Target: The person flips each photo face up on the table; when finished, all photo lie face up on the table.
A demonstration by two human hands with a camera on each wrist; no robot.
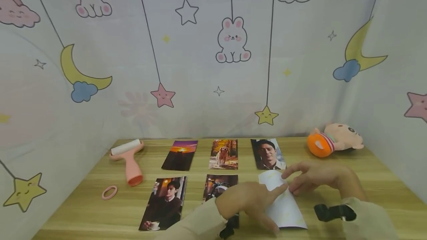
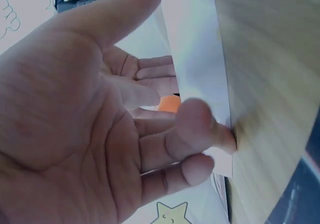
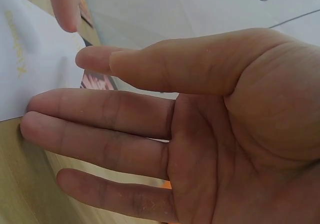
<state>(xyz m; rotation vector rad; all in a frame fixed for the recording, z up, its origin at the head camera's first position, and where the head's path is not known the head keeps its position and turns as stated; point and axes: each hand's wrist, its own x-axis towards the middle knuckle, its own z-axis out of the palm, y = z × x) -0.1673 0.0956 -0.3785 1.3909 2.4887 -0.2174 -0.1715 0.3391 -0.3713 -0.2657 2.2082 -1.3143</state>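
Observation:
A white sheet, a photo print lying face down [image 1: 285, 212], bows slightly upward at the front right of the table. Faint yellow lettering shows on its back in the right wrist view. My left hand [image 1: 247, 199] reaches over from the left, its extended fingers at the sheet's middle and left side. At the upper right edge is my right hand [image 1: 321, 179], thumb and fingers apart, fingertips right at the paper. In the right wrist view those fingers [image 3: 100, 109] are nearly straight. Partly hidden behind my left hand lies a motorcycle photo [image 1: 218, 184].
Along the back lie a sunset photo [image 1: 180, 155], a dog photo [image 1: 223, 155] and a portrait photo [image 1: 268, 155]. Another portrait [image 1: 166, 203] is at front left. A pink lint roller [image 1: 131, 162] and pink ring [image 1: 109, 192] sit left; a plush toy [image 1: 337, 140] is back right.

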